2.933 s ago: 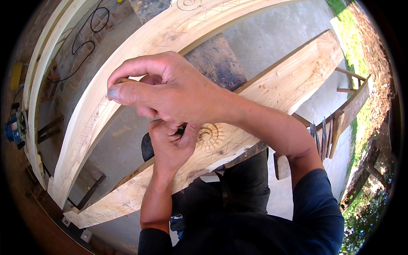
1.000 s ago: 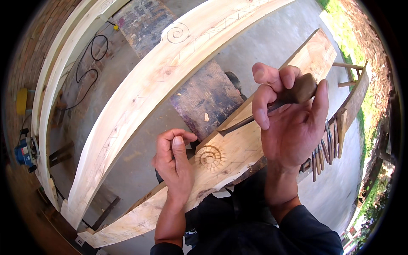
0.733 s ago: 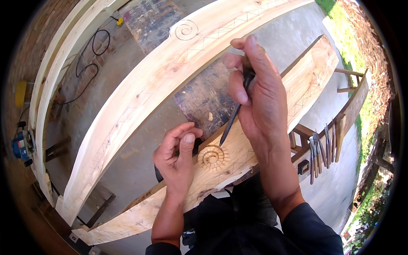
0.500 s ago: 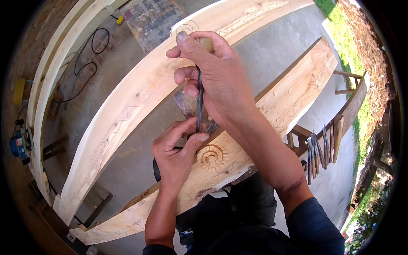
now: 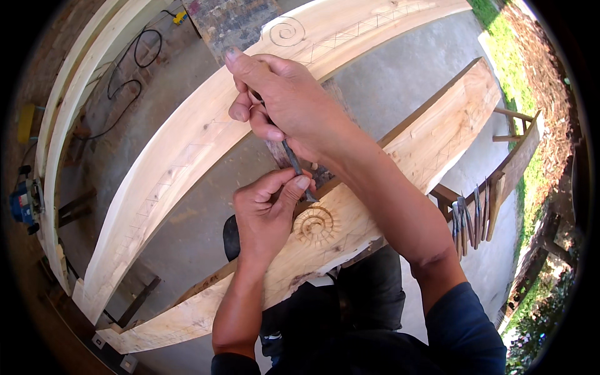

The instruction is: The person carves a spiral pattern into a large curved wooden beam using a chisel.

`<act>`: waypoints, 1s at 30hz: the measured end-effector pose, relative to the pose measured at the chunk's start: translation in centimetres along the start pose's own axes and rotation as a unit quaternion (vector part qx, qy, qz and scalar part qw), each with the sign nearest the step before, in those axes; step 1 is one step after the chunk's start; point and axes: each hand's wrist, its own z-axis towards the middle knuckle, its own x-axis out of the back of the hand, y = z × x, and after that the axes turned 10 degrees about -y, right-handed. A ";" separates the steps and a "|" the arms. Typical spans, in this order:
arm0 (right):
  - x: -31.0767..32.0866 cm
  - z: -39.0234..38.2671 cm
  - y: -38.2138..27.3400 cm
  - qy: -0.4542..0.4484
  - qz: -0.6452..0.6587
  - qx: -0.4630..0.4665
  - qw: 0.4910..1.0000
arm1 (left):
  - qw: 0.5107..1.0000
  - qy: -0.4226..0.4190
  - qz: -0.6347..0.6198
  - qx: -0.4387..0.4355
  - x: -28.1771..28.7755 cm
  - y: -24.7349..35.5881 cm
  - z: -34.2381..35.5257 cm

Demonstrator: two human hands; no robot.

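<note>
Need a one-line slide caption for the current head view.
Right hand and left hand hold a carving chisel beside a carved spiral on a pale wooden plank.

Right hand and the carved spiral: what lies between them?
In the head view, the chisel's shaft, pinched by the left hand, lies between the right hand and the carved spiral.
</note>
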 end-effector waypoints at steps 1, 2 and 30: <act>0.1 0.0 0.4 0.005 -0.003 -0.004 1.000 | 1.000 -0.001 0.005 0.006 0.0 -0.2 -0.1; 0.1 0.0 0.5 0.010 -0.006 -0.007 1.000 | 1.000 0.000 0.004 0.011 0.0 -0.3 -0.1; -0.6 -2.6 -1.6 0.003 0.036 0.035 0.999 | 0.984 0.000 0.159 -0.083 0.0 0.0 0.0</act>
